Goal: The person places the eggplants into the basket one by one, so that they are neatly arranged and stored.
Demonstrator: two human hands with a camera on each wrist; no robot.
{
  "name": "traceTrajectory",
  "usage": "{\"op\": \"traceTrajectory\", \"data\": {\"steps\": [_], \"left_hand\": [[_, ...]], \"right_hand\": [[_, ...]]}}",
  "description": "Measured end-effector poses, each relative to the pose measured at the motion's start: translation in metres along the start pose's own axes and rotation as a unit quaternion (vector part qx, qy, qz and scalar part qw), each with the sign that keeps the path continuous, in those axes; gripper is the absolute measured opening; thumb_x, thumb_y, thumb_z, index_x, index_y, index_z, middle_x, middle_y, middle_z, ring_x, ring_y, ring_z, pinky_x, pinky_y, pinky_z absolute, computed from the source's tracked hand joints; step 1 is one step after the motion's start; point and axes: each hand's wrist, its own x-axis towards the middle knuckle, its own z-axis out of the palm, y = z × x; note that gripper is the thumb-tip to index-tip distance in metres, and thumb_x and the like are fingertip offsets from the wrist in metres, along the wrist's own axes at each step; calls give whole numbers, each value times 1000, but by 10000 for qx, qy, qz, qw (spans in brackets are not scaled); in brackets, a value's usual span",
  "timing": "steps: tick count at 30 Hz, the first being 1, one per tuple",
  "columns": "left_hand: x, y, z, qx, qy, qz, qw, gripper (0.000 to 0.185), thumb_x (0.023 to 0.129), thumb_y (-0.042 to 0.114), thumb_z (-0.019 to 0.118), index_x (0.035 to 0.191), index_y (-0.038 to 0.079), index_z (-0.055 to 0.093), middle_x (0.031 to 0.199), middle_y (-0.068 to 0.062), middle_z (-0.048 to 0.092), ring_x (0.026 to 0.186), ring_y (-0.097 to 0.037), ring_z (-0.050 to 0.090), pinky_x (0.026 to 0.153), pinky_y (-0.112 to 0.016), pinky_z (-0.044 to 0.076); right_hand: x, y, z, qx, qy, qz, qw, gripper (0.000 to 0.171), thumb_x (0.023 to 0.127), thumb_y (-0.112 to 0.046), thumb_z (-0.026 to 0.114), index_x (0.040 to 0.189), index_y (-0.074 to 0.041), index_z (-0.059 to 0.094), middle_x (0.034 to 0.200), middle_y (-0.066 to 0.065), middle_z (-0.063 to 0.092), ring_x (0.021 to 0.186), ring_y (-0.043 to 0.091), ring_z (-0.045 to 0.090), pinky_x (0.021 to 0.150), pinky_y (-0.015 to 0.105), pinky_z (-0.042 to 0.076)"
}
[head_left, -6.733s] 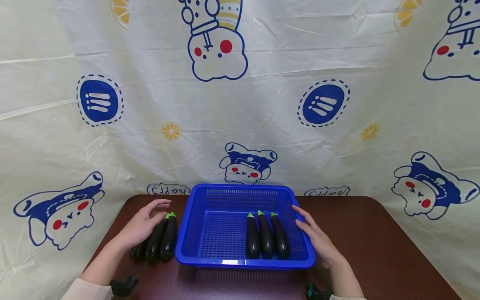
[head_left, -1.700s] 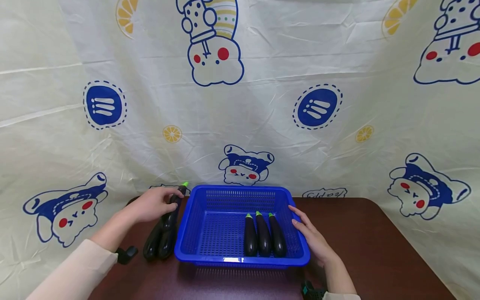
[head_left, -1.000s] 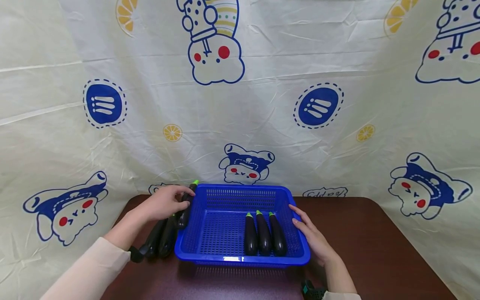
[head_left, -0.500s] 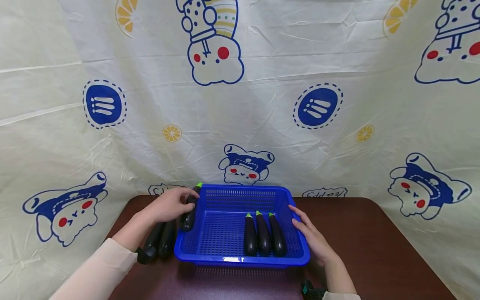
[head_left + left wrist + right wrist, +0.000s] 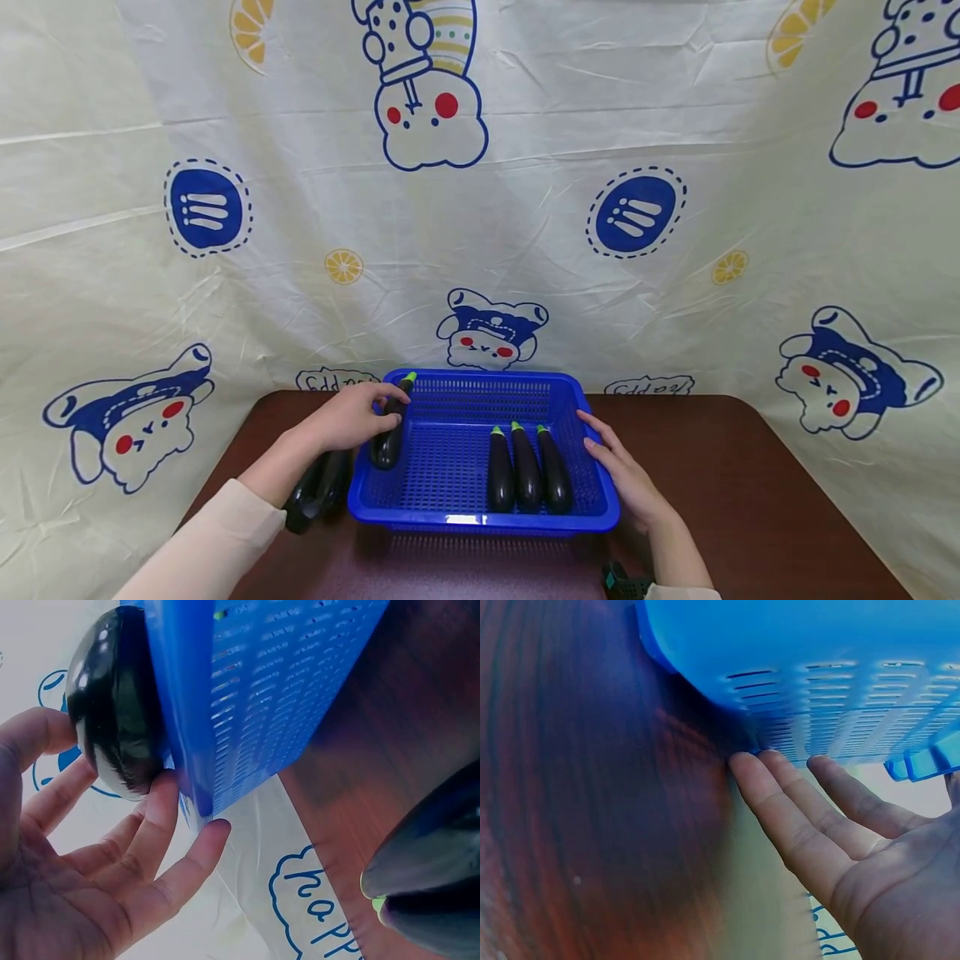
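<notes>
Where the rectangular blue perforated plastic basket (image 5: 480,523) has its left wall, one glossy, near-black, elongated eggplant with a bright green tip (image 5: 387,450) is held at a slant, green end toward the far rim; contact with that wall cannot be told.

Handling, by judgement: light to moderate in weight, stiff, smooth and somewhat slippery; breakage unlikely, though a hard knock might bruise it (real fruit or replica, the views do not settle it). Best hold: the slimmer length below the green tip, where thumb and fingers reach around; the bulbous end looks wider and easier to lose.

Left hand (image 5: 348,417): narrowed in a pinch on the eggplant's slimmer part, remaining fingers loosely spread by the basket's left rim.

Right hand (image 5: 626,468): fingers mostly straight, tips touching the basket's right side.

Three matching near-black eggplants (image 5: 528,479): inside the basket, nearer its right wall, side by side, green tips toward the far rim.

Two further near-black eggplants (image 5: 335,483): outside the basket, just left of it, partly hidden by the left arm, on the dark reddish-brown table (image 5: 697,467).

White printed cloth (image 5: 517,221): hung behind the basket.
</notes>
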Motion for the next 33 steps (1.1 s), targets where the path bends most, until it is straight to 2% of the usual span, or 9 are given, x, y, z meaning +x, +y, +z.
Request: {"op": "traceTrajectory", "data": {"steps": [10,19,30,33], "left_hand": [[3,3,9,29,-24,73,10000,26,95,25,71,121,25,74,103,-3,67,91,-18,57,81,-38,46],[6,5,18,61,-137,92,9998,25,95,25,71,119,26,74,99,-2,64,88,-17,55,79,-37,45],[7,8,33,120,-136,177,9997,25,92,20,72,117,22,75,83,1,58,72,-14,52,66,-32,42],[6,10,37,165,-130,162,9996,26,92,19,72,118,21,75,82,0,57,73,-15,51,63,-32,40]], "right_hand": [[-1,-1,-1,-22,-48,-47,10000,57,110,-45,43,163,-38,24,168,17,24,138,50,49,92,57,57],[-2,-2,-1,15,-156,-44,9999,56,110,-45,42,163,-38,23,170,17,20,140,51,46,94,58,56],[-2,-3,0,24,-152,-57,9999,56,110,-44,42,163,-37,24,169,17,22,140,51,47,93,58,56],[-2,-3,0,34,-149,-51,9999,56,110,-44,42,163,-37,24,169,18,22,139,51,47,93,58,56]]}}
